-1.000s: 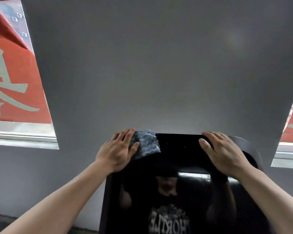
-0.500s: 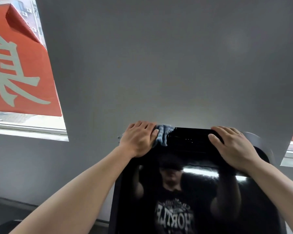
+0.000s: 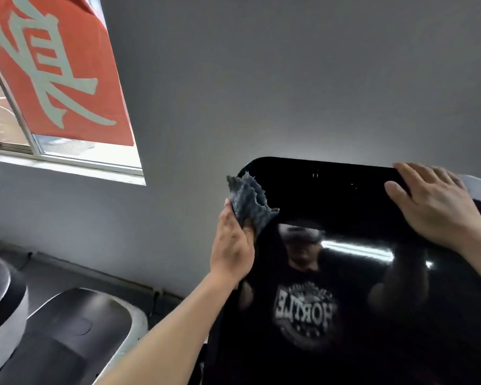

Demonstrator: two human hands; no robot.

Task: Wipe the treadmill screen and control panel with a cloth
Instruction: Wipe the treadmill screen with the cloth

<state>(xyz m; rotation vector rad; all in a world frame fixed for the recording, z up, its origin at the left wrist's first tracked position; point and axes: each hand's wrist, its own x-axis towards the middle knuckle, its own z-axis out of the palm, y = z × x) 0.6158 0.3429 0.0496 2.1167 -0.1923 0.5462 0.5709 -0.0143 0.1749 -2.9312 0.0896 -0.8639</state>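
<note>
The treadmill screen (image 3: 345,207) is a glossy black panel filling the lower right, with a person's reflection in it. My left hand (image 3: 232,245) holds a crumpled grey-blue cloth (image 3: 249,204) against the screen's upper left edge, the cloth sticking up above my fingers. My right hand (image 3: 433,204) lies flat over the screen's top right corner, fingers spread along the top edge.
A grey wall (image 3: 261,93) stands behind the screen. A window with a red banner (image 3: 59,70) is at the upper left. Other dark and white machine housings (image 3: 75,329) sit low at the left, beside the treadmill.
My left hand with the cloth has slid from the top edge down around the screen's upper left corner onto its left side. The view has turned left; my right hand stays on the top right corner.
</note>
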